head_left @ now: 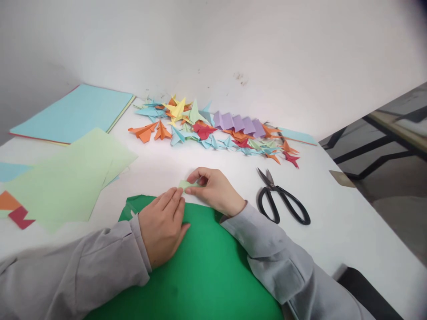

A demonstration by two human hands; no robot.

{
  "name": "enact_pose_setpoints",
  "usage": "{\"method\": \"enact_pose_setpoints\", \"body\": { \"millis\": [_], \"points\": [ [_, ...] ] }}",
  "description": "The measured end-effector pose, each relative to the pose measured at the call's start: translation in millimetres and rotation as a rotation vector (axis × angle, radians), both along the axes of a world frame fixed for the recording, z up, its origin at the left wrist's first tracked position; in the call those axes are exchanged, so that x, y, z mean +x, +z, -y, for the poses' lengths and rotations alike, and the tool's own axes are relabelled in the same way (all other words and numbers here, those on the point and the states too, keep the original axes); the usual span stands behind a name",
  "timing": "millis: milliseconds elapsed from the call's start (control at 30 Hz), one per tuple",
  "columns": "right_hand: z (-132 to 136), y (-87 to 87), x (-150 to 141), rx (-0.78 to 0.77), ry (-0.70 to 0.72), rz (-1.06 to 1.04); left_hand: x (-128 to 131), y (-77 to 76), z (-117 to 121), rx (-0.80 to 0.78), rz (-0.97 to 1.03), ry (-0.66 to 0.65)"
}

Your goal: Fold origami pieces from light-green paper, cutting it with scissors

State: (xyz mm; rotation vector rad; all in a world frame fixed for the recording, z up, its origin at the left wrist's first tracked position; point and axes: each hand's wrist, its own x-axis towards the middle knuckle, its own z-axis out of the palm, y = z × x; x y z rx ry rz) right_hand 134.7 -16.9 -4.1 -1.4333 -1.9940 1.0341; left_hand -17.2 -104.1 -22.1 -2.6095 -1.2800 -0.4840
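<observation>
A small piece of pale green paper (183,184) is at the white table (336,218), just beyond the edge of a green cloth (207,271). The right hand (218,191) pinches it between thumb and forefinger. The left hand (163,224) is nearly flat, fingers together and thumb spread, its fingertips at the paper's near left corner. Right of the hands lie scissors (272,188) with black handles, blades slightly apart and pointing away from the person. Farther off, folded paper shapes (176,110) in yellow, orange, red, blue and green are heaped around purple folded paper (237,123). To the left are pale green sheets (63,182), with orange scrap (8,201) and red scrap (20,218) beside their near edge, and behind them a stack of paper (75,111) topped with blue.
</observation>
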Motion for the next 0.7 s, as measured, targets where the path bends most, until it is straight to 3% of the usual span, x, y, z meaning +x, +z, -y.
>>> {"method": "enact_pose_setpoints", "body": {
  "millis": [700],
  "points": [
    [-0.5,0.4,0.9,-0.001,0.009,0.011,-1.0,8.2,-2.8,-0.087,0.027,0.030]
  ]
}}
